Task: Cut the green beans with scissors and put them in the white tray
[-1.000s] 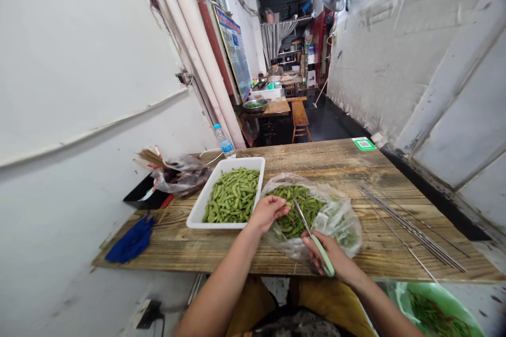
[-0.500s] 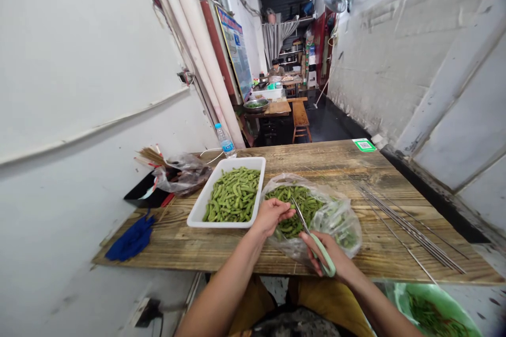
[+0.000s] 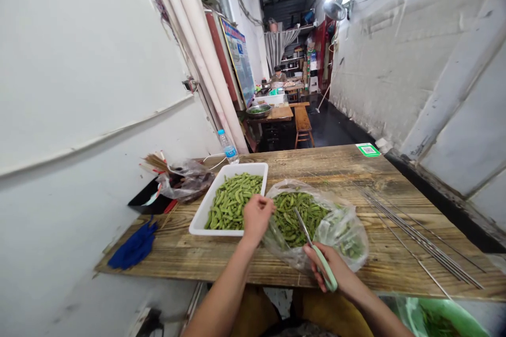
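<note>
My right hand (image 3: 330,268) grips scissors (image 3: 324,267) with pale green handles; their blades look closed and point up-left over the pods. Below the blades lies a clear plastic bag (image 3: 343,229), spread wide and full of green edamame pods (image 3: 290,216). Over the right rim of a white tray (image 3: 197,225) is my left hand (image 3: 258,217), fingers curled together. Whatever is in those fingers is hidden. The tray holds a heap of edamame pods (image 3: 233,197).
Metal skewers (image 3: 422,242) lie on the wooden table (image 3: 190,258) at right. To the left are a blue cloth (image 3: 134,245), a black dustpan-like holder (image 3: 144,195) and a water bottle (image 3: 229,148). A green-lined bin (image 3: 446,316) stands below right. A person (image 3: 278,77) sits far back.
My left hand has moved left, away from the scissor tips to the tray's edge. The right hand stays over the bag with the scissors. The view has shifted slightly.
</note>
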Demonstrator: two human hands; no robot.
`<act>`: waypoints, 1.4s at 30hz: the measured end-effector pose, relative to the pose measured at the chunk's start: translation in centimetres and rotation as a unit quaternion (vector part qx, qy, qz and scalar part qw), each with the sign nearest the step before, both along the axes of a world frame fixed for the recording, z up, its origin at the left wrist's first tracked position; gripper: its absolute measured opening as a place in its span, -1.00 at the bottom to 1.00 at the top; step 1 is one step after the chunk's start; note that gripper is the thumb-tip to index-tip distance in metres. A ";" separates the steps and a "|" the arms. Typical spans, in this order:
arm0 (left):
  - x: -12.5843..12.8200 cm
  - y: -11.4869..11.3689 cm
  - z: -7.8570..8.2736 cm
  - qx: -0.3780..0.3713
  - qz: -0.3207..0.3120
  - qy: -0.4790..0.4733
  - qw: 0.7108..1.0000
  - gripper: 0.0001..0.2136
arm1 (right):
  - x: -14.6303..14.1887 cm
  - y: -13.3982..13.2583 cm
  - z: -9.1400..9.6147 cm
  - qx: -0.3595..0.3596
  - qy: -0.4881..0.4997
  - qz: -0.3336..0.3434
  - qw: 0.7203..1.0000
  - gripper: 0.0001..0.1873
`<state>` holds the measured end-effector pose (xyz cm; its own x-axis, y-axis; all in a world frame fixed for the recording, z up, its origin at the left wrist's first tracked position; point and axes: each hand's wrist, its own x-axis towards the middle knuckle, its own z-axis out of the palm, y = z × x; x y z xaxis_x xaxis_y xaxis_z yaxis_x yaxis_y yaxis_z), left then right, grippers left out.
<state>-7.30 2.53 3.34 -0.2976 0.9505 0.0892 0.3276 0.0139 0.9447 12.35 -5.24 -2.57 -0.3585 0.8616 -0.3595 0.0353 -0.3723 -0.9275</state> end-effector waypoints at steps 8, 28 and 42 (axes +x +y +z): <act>-0.3 4.5 1.8 0.026 -0.059 0.472 0.879 -0.81 | 1.4 0.0 -0.7 -0.059 0.091 -0.075 0.991 -0.48; 3.0 2.7 -2.1 -0.124 -0.294 0.110 0.941 -0.80 | 0.9 0.6 -0.1 0.017 -0.028 -0.006 0.999 -0.47; 3.7 1.0 -1.6 -0.156 -0.283 0.092 0.942 -0.86 | 0.6 -0.5 0.0 0.024 -0.014 -0.028 0.999 -0.52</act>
<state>-3.57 3.56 1.77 0.2577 0.9408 -0.2203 0.5244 0.0553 0.8497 12.99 -5.71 -2.54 -0.2993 0.8967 -0.3262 0.0420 -0.3291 -0.9433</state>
